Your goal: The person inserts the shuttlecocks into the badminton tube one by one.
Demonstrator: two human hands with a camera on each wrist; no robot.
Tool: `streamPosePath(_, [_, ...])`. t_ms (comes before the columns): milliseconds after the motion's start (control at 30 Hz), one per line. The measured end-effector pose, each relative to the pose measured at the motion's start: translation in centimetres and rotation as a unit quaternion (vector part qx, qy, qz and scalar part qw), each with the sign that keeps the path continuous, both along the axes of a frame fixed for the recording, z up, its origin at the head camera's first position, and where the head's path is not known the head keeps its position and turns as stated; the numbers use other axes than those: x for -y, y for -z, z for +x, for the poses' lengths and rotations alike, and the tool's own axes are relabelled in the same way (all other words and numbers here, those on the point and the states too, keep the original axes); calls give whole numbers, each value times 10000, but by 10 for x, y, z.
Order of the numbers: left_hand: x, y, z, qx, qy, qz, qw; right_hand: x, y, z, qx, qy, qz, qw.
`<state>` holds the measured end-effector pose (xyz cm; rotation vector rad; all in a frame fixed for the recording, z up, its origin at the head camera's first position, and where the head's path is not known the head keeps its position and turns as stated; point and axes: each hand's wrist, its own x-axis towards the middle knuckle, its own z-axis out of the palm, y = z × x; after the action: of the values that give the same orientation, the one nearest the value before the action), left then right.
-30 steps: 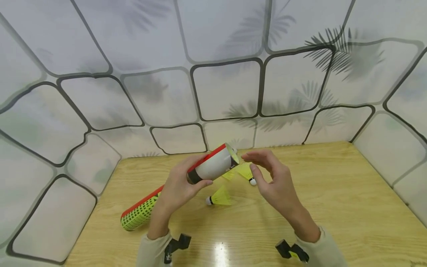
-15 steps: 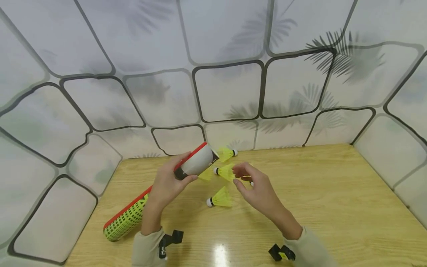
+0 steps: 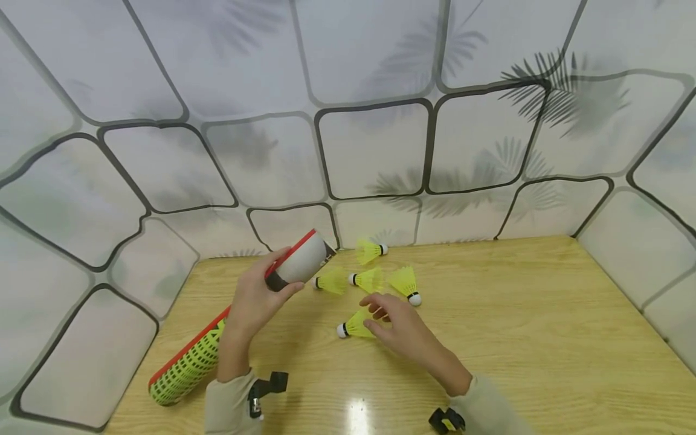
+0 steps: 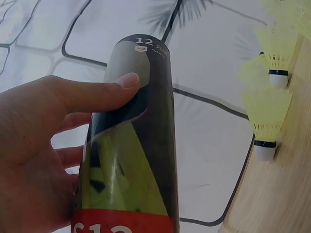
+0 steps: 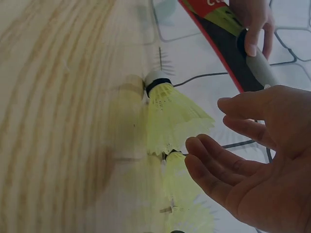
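My left hand (image 3: 252, 305) grips a shuttlecock tube (image 3: 304, 260) near its white and black end, thumb lying along the near side. The tube slants down to the left, with yellow-green netlike print and a red stripe along its lower part. In the left wrist view, the tube (image 4: 138, 141) shows "12" near its top and a red band lower down. Right over a yellow shuttlecock (image 3: 354, 326) with a white cork hovers my right hand (image 3: 408, 329), fingers loosely bent and holding nothing. The right wrist view shows that shuttlecock's skirt (image 5: 175, 119) close to the fingertips.
Several more yellow shuttlecocks lie behind on the wooden table (image 3: 516, 338): one at the back (image 3: 370, 251), one to the right (image 3: 405, 284), others between. A patterned backdrop (image 3: 375, 145) rises along the back and sides.
My left hand has carried the tube left and lower, uncovering shuttlecocks behind it. My right hand has moved left and down from beside the tube's mouth to the nearest shuttlecock.
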<state>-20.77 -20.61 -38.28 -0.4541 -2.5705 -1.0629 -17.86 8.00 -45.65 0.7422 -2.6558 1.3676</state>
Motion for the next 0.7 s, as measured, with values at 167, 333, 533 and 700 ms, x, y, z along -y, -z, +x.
streamPosePath(167, [4, 0, 0, -26, -87, -90, 9999, 4, 3, 2, 323, -185, 247, 9990])
streamPosePath(333, [4, -1, 0, -60, -94, -109, 9999, 6, 7, 2, 340, -243, 387, 9984])
streamPosePath(533, [2, -2, 1, -131, -37, -78, 9999, 7, 11, 2, 313, -255, 275, 9988])
streamPosePath(700, [-1, -2, 1, -145, 99, -59, 9998, 5, 5, 3, 299, -143, 132, 9994])
